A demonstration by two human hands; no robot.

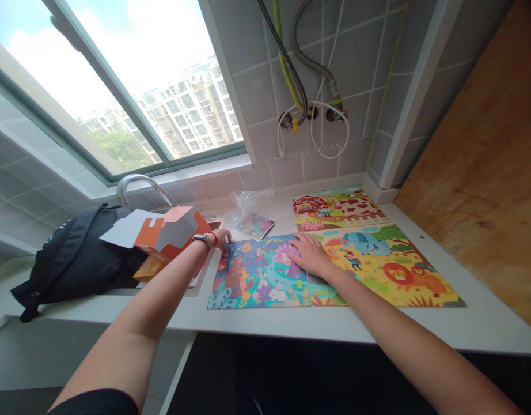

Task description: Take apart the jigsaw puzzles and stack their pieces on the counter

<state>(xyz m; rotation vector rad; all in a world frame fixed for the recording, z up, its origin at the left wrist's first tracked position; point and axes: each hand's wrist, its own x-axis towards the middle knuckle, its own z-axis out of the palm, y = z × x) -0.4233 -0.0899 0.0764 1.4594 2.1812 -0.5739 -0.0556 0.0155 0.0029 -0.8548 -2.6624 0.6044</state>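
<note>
A blue animal jigsaw puzzle [261,282], with rabbits and a peacock, lies assembled and flat on the counter. My right hand [309,255] rests on its upper right part, fingers stretched out over the pieces. At the puzzle's upper left corner is my left hand [223,238], fingers apart and pointing down at the edge; nothing shows in its grasp. Just right of the blue puzzle, a yellow puzzle [378,268] with lions and an elephant lies partly under my right forearm. Behind that is a farm puzzle [338,210] with a red barn and a cow.
A small picture card [255,226] and a clear plastic bag [254,202] lie behind the blue puzzle. An open orange box [173,230] and a black bag [79,259] stand on the left by a faucet [138,180]. The white counter's [265,325] front edge runs close to the puzzles.
</note>
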